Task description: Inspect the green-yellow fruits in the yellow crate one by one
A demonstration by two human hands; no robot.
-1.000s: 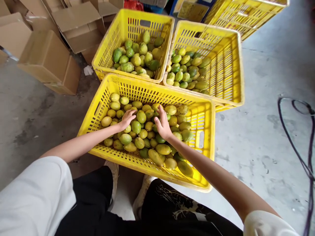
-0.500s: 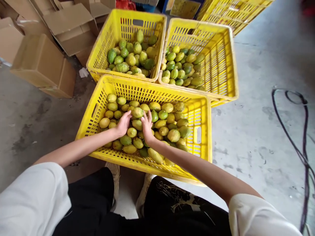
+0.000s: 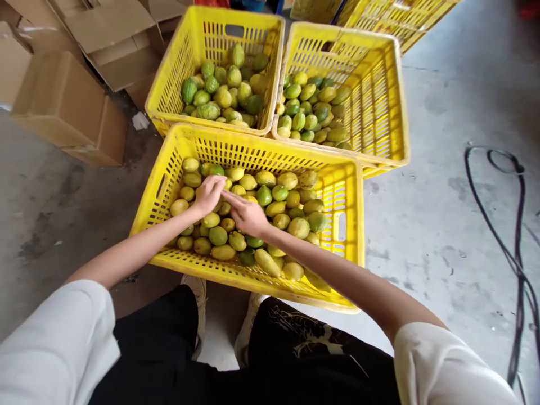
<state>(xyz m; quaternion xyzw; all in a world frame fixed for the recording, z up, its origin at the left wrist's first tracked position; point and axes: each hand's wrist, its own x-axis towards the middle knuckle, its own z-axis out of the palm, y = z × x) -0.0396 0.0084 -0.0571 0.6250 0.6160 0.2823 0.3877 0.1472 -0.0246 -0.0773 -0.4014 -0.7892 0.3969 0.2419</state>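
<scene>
Yellow and green lemons [image 3: 265, 263] cover the bottom of the near yellow crate [image 3: 354, 225], which stands in front of my feet. Low over the fruit on the crate's left side is my left hand [image 3: 210, 194], palm down, its fingers curved toward the right. My right hand [image 3: 248, 216] comes in from the right, fingers stretched out flat and their tips close to the left hand's fingertips. Neither hand visibly holds a lemon. Fruit directly under the palms is hidden. A green lemon [image 3: 216, 170] shows just beyond my left fingers.
Two more yellow crates with lemons, a back left crate [image 3: 152, 107] and a back right crate [image 3: 403, 112], touch the near one's far side. Cardboard boxes [image 3: 63, 101] are piled at left. A dark cable [image 3: 521, 225] lies on the concrete floor at right.
The lemon between my hands has been let go. My right hand has turned flatter, its fingers now pointing left toward my left hand. The view has shifted slightly.
</scene>
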